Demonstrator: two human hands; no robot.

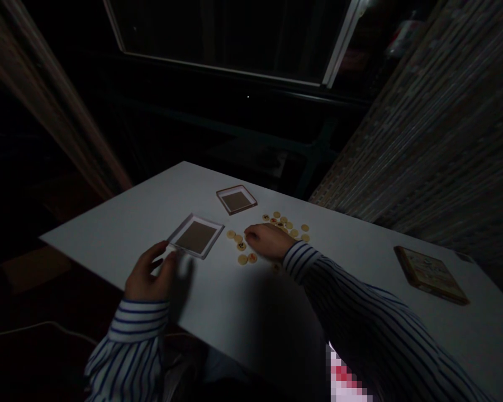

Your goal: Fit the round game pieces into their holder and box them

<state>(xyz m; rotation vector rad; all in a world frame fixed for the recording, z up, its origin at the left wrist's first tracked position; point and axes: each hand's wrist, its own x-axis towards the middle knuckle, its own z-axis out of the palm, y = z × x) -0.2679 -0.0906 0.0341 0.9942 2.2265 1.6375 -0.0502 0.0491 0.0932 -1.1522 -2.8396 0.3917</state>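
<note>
Left hand [151, 276]: curving, partly closed, at nearer square tray [197, 234]; right hand [270, 241]: curling among round pieces [242, 259] on white tabletop [126, 229] (whether either is holding anything, cannot tell)

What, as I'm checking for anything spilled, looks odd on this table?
The xiangqi pieces lie loosely scattered beside two open trays, as if tipped out. I see no damage, though it's dim.

White table [121, 234]: shallow tray [197, 234], smaller tray [236, 200] beyond, scattered round pieces [242, 259], flat box [433, 273] toward right.
</note>
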